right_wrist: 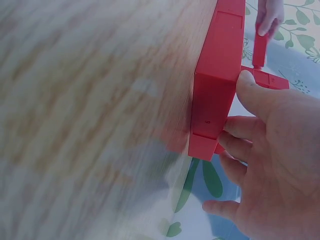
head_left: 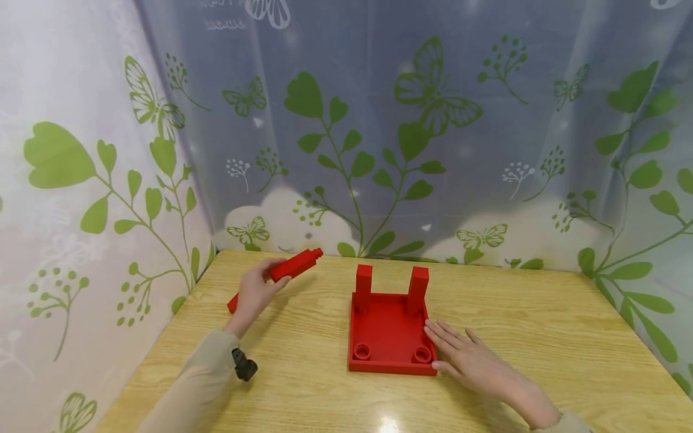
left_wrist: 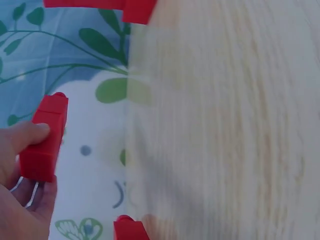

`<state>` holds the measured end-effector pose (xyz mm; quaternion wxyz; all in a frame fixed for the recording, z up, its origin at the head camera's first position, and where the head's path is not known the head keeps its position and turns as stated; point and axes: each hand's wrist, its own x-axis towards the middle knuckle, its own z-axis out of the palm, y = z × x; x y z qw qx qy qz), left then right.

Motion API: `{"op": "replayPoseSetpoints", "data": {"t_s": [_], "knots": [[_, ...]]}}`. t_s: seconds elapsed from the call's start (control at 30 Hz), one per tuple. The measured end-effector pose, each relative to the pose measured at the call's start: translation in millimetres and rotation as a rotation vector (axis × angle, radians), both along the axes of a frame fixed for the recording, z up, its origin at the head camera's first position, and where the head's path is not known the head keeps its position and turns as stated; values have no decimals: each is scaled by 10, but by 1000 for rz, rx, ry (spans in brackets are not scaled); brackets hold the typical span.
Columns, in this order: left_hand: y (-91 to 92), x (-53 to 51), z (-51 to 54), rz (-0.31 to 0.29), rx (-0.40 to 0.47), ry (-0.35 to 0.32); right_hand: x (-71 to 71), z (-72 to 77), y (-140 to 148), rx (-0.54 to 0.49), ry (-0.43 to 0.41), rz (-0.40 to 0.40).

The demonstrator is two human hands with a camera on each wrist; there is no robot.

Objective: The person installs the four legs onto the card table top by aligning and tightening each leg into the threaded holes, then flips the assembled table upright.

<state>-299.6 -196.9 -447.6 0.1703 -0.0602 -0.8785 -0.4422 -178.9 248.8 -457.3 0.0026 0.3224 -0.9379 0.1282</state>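
Observation:
In the head view, my left hand (head_left: 257, 293) grips a square red post (head_left: 295, 266) with a stepped round peg at its end, tilted above the table. The left wrist view shows the thumb lying across this post (left_wrist: 44, 135). Part of another red piece (head_left: 233, 302) shows beside the left hand, mostly hidden by it. A shallow square red base (head_left: 387, 334) sits on the table, with two upright posts at its far corners and two round sockets at its near corners. My right hand (head_left: 471, 364), fingers extended, touches the base's right side.
The wood-grain table (head_left: 303, 391) runs back to a patterned curtain (head_left: 368, 150), with another curtain side at the left. A small black device (head_left: 245, 365) is on the left wrist.

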Motion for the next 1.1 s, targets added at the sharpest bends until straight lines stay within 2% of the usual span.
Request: {"op": "replayPoseSetpoints", "data": {"t_s": [0.23, 0.5, 0.67, 0.87, 1.0, 1.1], "knots": [[14, 40, 140, -15, 194, 52, 3, -18, 13, -7, -10, 0], [32, 79, 189, -76, 370, 11, 13, -6, 9, 3, -12, -12], [124, 162, 298, -130, 457, -30, 13, 10, 5, 12, -10, -18], [343, 249, 444, -180, 494, -88, 10, 2, 15, 6, -16, -19], [527, 320, 502, -210, 486, -80, -1, -3, 13, 1, -22, -16], [692, 377, 516, -265, 500, -59, -2, 7, 11, 6, -23, -14]]}}
